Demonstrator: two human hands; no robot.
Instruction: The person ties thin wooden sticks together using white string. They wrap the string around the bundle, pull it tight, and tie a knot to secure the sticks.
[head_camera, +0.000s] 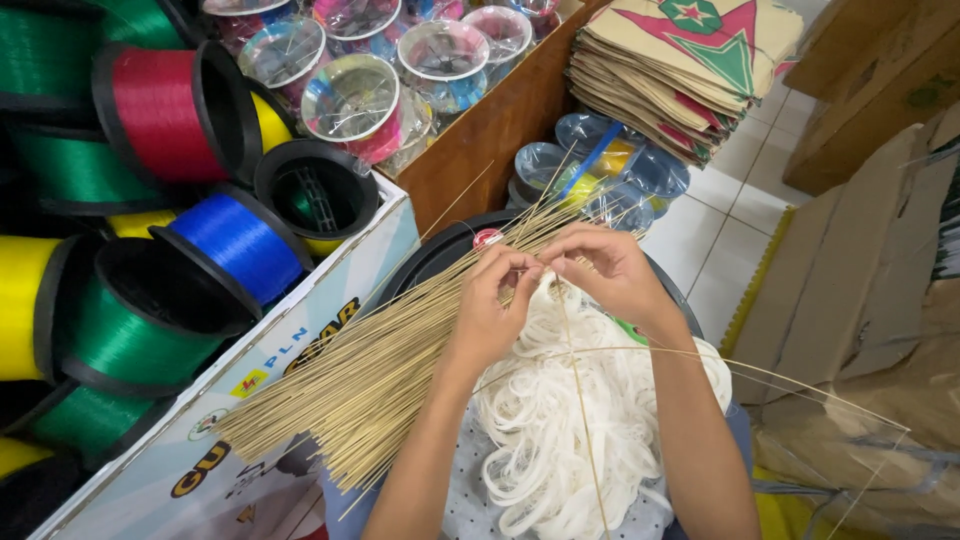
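- Left hand (490, 315) pinching thin stick (583, 420) near its top end; right hand (608, 272) pinched beside it at 3 o'clock, apparently on fine thread, too small to confirm.
- Stick running from fingertips toward 6 o'clock, across white string pile (560, 430) in lap.
- Bundle of sticks (370, 370) fanned toward 8 o'clock, under left wrist.
- Judgement: keep both pinches close together, thread taut, wraps tight at crossing with bowed stick (800, 385).
- Colored spools (160, 110) at 10 o'clock, kites (690, 60) at 1.
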